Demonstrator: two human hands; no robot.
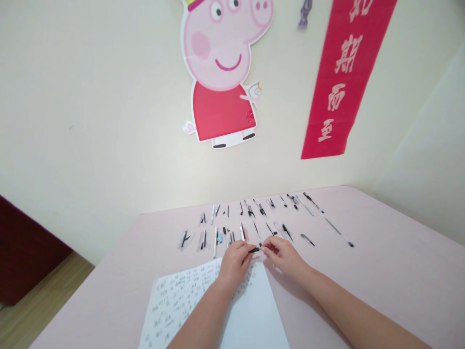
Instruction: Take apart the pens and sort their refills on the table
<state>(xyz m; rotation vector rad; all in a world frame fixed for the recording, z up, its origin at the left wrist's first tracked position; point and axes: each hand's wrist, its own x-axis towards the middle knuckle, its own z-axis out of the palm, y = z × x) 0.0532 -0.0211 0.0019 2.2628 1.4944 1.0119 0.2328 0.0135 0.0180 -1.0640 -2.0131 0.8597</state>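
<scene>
Between my two hands is a small black pen part (255,250), held level just above the far edge of a sheet of paper. My left hand (234,261) pinches its dark end. The fingertips of my right hand (281,253) are closed at the other end, where a small pale bit shows; its exact shape is too small to make out. Under my left forearm lies the white paper (250,320), covered with handwritten characters on its left and upper parts. Just beyond my fingers, a thin dark refill (256,230) lies on the table.
Two rows of pens and pen parts lie across the pink table (381,271), among them a black pen (286,231), a long clear refill (337,230) and a black clip-like piece (307,239). Behind stands a wall with a cartoon pig cutout (225,111) and a red banner (336,97).
</scene>
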